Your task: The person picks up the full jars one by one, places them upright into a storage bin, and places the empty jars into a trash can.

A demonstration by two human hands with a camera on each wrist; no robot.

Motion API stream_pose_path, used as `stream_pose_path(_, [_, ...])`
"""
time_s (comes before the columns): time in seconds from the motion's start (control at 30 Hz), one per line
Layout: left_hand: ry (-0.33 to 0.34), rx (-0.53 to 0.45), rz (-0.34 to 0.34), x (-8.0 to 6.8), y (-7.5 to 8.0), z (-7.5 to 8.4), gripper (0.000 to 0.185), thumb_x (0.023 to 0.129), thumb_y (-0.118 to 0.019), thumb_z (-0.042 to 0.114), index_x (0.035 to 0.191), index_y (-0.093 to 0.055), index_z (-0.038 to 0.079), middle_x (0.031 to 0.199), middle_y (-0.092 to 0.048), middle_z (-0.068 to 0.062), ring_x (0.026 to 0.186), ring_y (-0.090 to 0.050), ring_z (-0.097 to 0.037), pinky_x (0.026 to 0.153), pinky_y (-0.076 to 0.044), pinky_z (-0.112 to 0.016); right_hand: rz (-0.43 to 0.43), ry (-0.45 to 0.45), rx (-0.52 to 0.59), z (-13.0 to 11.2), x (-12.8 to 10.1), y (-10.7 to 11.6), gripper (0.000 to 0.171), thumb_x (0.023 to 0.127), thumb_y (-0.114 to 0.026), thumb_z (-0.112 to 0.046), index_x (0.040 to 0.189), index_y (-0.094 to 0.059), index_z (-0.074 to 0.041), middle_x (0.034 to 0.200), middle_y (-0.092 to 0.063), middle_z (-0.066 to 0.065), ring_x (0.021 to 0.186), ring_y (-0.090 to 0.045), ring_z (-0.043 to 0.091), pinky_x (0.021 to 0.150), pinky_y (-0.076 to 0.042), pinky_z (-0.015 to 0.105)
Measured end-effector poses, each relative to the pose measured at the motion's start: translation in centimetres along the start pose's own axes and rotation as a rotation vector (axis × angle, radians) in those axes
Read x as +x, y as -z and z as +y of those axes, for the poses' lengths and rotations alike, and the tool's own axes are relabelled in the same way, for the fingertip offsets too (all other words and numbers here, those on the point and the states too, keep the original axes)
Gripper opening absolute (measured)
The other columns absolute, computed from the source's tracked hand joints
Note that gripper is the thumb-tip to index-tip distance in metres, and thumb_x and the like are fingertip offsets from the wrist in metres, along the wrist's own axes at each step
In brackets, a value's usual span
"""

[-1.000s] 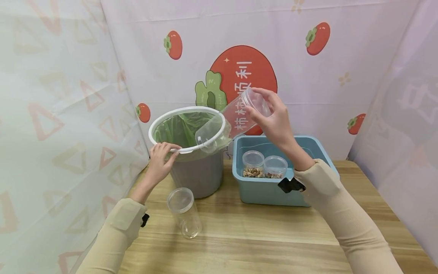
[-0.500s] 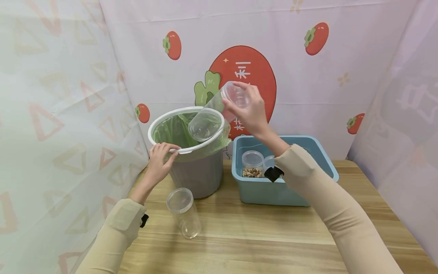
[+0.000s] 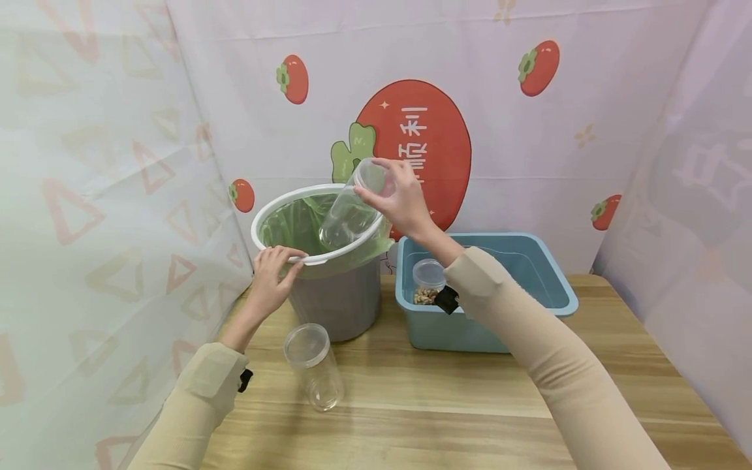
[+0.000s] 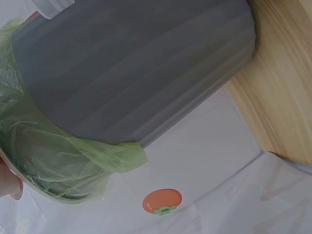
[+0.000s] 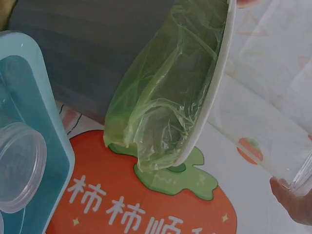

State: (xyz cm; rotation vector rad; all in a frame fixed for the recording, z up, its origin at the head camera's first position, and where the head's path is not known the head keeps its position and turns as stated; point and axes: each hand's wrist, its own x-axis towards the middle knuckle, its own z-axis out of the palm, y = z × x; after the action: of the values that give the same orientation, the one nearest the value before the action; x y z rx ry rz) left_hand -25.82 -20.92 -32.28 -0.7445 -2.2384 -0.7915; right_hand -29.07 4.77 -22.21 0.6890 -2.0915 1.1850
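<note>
A wooden table (image 3: 446, 405) with a pale grain is carrying everything, backed by a thin printed cloth (image 3: 411, 137) showing red persimmons. On it a round grey bin (image 3: 337, 300) with faintly ribbed plastic walls is standing upright, a white ring rim (image 3: 276, 207) clamping a crinkled, translucent green liner (image 3: 294, 225) whose loose edge is hanging over the outside. Just beside the bin, a rectangular light-blue plastic tub (image 3: 529, 267) with rounded corners is sitting; inside it a short clear lidded jar (image 3: 427, 282) is holding brownish nuts. The right wrist view is showing another clear round lid in that tub.

The right hand (image 3: 399, 199) is gripping a tall clear plastic jar (image 3: 348, 212) by its base, fingers curled round the bottom end. This cylinder is hanging tilted over the bin's far right side, its long axis slanting down and to the left, its open mouth pointing down into the liner and its base raised towards the cloth. It is looking empty.

The left hand (image 3: 271, 277) is resting on the near left rim, fingers bent over the white ring and clasping it.

A second clear cylindrical jar (image 3: 314, 367) is standing on the table in front of the bin, near the left forearm, touching neither.
</note>
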Motion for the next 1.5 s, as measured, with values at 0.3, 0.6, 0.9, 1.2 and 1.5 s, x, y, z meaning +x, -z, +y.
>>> stream_pose_path(0.3, [-0.009,-0.005,0.01,0.0,0.0,0.1,0.012,0.082,-0.056,0.003,0.094,-0.06,0.003,0.091,-0.056,-0.012,0.095,-0.044,-0.031,0.091,-0.017,-0.051,-0.087,-0.078,0.007,0.4,-0.5,-1.7,0.058,0.073,-0.072,-0.027,0.122,-0.05,-0.006,0.116,-0.044,0.015,0.095,-0.046,0.023,0.072,-0.043,0.03])
stream_pose_path(0.6, [-0.01,-0.003,0.014,-0.1,-0.1,0.1,0.012,0.082,-0.057,0.003,0.094,-0.06,0.002,0.09,-0.056,-0.012,0.094,-0.045,-0.031,0.092,-0.017,-0.051,-0.143,-0.12,-0.008,0.9,-1.4,-3.2,0.061,0.073,-0.072,-0.029,0.124,-0.048,-0.008,0.12,-0.04,0.016,0.105,-0.047,0.026,0.082,-0.042,0.038])
stream_pose_path(0.9, [-0.007,0.002,0.007,-0.1,-0.1,0.0,0.013,0.081,-0.057,0.002,0.094,-0.06,0.003,0.091,-0.056,-0.012,0.093,-0.045,-0.03,0.092,-0.017,-0.052,-0.236,-0.117,-0.024,1.5,-2.1,-4.0,0.055,0.075,-0.071,-0.025,0.121,-0.05,-0.005,0.12,-0.04,0.018,0.105,-0.047,0.027,0.083,-0.041,0.037])
stream_pose_path(1.2, [-0.015,0.001,0.004,0.0,-0.1,0.0,0.013,0.081,-0.057,0.002,0.094,-0.06,0.002,0.09,-0.055,-0.013,0.092,-0.044,-0.031,0.09,-0.018,-0.052,-0.27,-0.084,0.004,1.6,-4.2,-3.5,0.038,0.079,-0.067,-0.021,0.112,-0.057,-0.005,0.115,-0.048,0.014,0.104,-0.048,0.024,0.081,-0.042,0.036])
stream_pose_path(1.5, [-0.012,-0.005,0.003,0.0,0.0,0.0,0.013,0.081,-0.057,0.002,0.094,-0.06,0.003,0.09,-0.056,-0.012,0.093,-0.044,-0.03,0.091,-0.017,-0.051,-0.244,0.028,0.069,0.6,-6.4,-3.2,0.03,0.077,-0.068,-0.014,0.103,-0.06,-0.001,0.106,-0.054,0.011,0.1,-0.051,0.021,0.085,-0.043,0.035])
